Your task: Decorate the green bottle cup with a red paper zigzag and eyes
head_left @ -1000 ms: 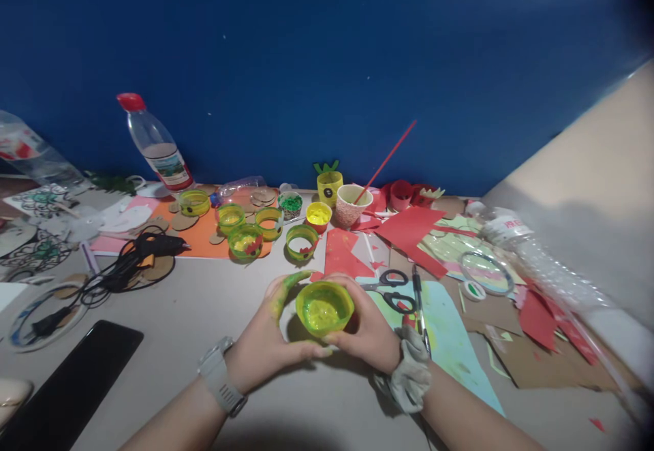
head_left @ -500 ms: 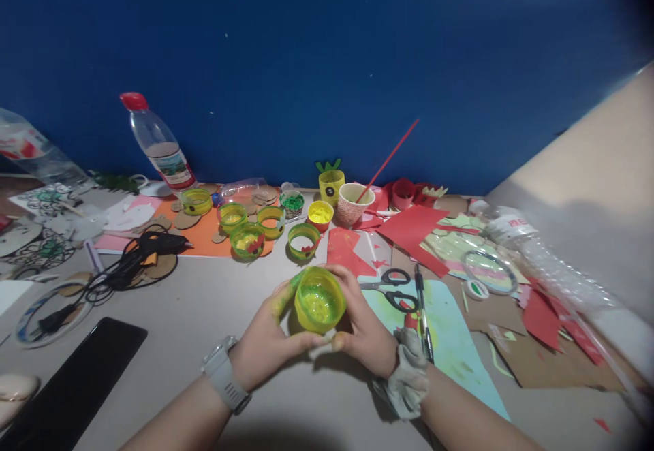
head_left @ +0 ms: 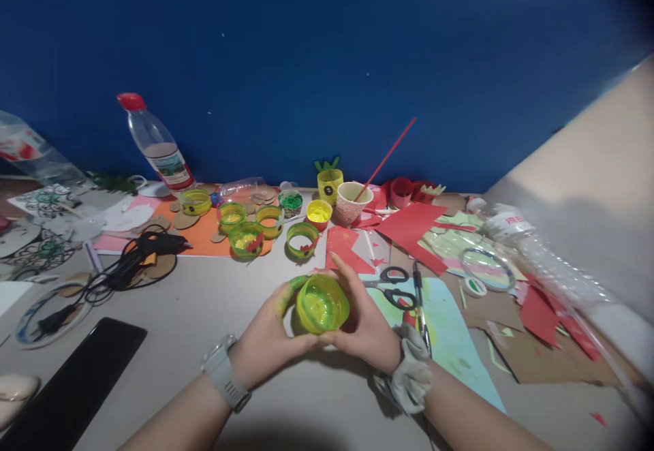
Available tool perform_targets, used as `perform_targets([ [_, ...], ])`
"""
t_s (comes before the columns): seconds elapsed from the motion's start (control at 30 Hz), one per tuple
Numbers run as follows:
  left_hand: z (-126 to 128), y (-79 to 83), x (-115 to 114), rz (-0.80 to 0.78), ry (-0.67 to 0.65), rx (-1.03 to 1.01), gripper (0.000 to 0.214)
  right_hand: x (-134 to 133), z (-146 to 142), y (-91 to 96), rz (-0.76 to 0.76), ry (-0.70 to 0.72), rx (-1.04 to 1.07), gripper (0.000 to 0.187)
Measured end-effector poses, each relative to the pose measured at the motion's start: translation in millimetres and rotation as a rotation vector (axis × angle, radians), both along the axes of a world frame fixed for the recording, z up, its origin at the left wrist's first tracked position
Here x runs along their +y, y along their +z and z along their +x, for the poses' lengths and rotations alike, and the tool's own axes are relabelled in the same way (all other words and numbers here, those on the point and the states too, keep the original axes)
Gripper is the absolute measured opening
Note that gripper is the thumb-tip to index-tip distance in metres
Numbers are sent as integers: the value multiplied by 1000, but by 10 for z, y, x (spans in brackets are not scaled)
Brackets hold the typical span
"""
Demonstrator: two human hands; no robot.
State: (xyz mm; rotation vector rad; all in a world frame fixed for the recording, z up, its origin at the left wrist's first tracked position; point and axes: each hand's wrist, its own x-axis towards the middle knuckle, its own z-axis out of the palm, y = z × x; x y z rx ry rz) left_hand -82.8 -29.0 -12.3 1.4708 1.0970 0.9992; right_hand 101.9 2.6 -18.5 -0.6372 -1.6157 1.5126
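Observation:
Between my two hands is a small yellow-green painted cup (head_left: 323, 304), its open top tilted toward me and its inside glossy and streaked with green. My left hand (head_left: 273, 325) curls round its left side, thumb along the near edge; green paint marks the index finger. My right hand (head_left: 365, 321) holds the right side, thumb at the near edge and index finger raised away from the cup. Beyond my hands stand similar painted cups and rings, among them a green ring (head_left: 301, 241) and a green cup with a red piece (head_left: 246, 240).
Scissors (head_left: 393, 287) and a black pen (head_left: 421, 308) lie on light blue paper (head_left: 460, 349) to the right. At the back are a yellow paint cup (head_left: 319, 214) and a cup with a red stick (head_left: 352, 204). On the left lie a corded glue gun (head_left: 163, 240) and a phone (head_left: 76, 383).
The cup has shifted slightly nearer and to the right in my hands. My right index finger has lifted off it, and my thumbs have come closer together.

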Motion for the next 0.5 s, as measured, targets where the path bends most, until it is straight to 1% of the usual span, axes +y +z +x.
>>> perform_targets([
  [0.13, -6, 12, 3, 8, -33, 19, 68, -6, -2, 3, -31, -42, 20, 98],
  [0.27, -6, 18, 6, 21, -60, 11, 74, -19, -27, 19, -60, -88, 42, 95],
  [0.37, -6, 1, -9, 10, -36, 1, 77, -27, -50, 30, -69, -87, 44, 97],
  [0.5, -10, -15, -31, -17, 31, -38, 86, -21, -51, 8, -44, -90, 35, 100],
])
